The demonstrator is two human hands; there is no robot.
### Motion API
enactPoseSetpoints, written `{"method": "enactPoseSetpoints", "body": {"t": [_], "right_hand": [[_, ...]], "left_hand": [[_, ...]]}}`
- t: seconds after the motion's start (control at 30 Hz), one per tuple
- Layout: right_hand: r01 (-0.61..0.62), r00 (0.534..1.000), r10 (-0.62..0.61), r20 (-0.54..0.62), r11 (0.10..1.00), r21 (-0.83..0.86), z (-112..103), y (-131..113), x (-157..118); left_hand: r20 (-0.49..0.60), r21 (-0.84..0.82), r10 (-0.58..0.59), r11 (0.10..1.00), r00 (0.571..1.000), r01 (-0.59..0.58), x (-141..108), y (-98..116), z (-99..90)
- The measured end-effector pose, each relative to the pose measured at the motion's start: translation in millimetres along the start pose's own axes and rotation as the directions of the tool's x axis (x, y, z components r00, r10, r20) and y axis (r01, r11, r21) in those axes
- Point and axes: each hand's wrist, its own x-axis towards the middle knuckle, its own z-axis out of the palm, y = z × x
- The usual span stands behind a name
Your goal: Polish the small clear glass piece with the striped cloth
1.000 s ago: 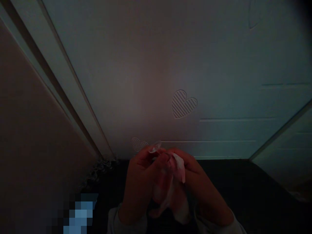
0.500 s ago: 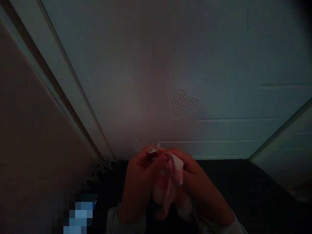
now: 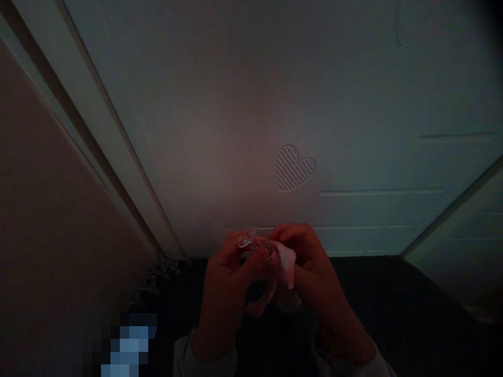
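Observation:
Between my two hands is a small pink-and-white soft toy (image 3: 283, 262), with a ribbon-like strip and rounded ends hanging from it. My left hand (image 3: 231, 280) is closed, its thumb pressed on the toy's left upper part. At those fingertips sticks out a small clear plastic disc (image 3: 246, 239), which looks like a suction cup. My right hand (image 3: 310, 262) is closed around the toy's right side, with its index finger bent above. Dim light and my fingers hide where the disc joins the toy.
A pale panel (image 3: 196, 131) with an embossed striped heart (image 3: 294, 168) rises before my hands. On the left stands a brownish surface (image 3: 43, 209) with frilly trim (image 3: 161, 267) near its foot. A dark surface (image 3: 373, 293) lies below; a pixelated bright patch (image 3: 129, 345) sits lower left.
My right hand has lifted slightly, its index finger now raised and bent. The toy's hanging parts have drawn up and show less. The clear disc has tilted a little.

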Motion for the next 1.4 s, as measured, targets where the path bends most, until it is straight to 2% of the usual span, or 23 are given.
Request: {"method": "enactPoseSetpoints", "body": {"t": [0.1,0.3,0.6,0.8,1.03,1.17,1.3,1.4], "right_hand": [[0.043,0.999,-0.042,0.024,0.999,-0.012,-1.6,0.8,-0.6],[0.010,0.999,-0.008,0.046,0.999,-0.047,-4.8,2.1,-1.2],[0.002,0.999,0.002,0.046,0.997,-0.078,-5.2,0.9,-1.1],[-0.011,0.999,0.017,0.047,0.992,-0.128,-4.3,0.7,-1.9],[-0.052,0.998,0.045,-0.046,0.986,-0.158,-2.6,2.1,-1.7],[-0.028,0.996,0.014,-0.092,0.988,-0.153,-0.3,1.9,-1.4],[-0.014,0.990,-0.012,-0.143,0.984,-0.176,3.6,-1.5,-1.7],[0.003,0.972,-0.035,-0.234,0.990,-0.138,0.1,-2.8,-0.5]], "left_hand": [[-0.015,-0.022,-0.018,1.000,1.000,0.017,0.5,-0.5,0.7],[-0.022,-0.058,-0.092,0.994,0.996,0.090,1.5,-0.4,2.3],[-0.043,-0.052,-0.130,0.990,0.991,0.127,0.0,-1.1,1.5],[-0.051,-0.037,-0.108,0.994,0.993,0.106,0.8,0.4,2.7],[-0.072,-0.083,-0.149,0.986,0.986,0.143,0.9,0.2,1.2],[-0.053,-0.092,-0.194,0.978,0.980,0.189,-0.6,0.4,3.7],[-0.107,-0.036,-0.147,0.989,0.983,0.144,-1.1,-0.1,5.5],[-0.156,0.004,-0.056,0.998,0.986,0.057,-1.4,2.7,3.1]]}}
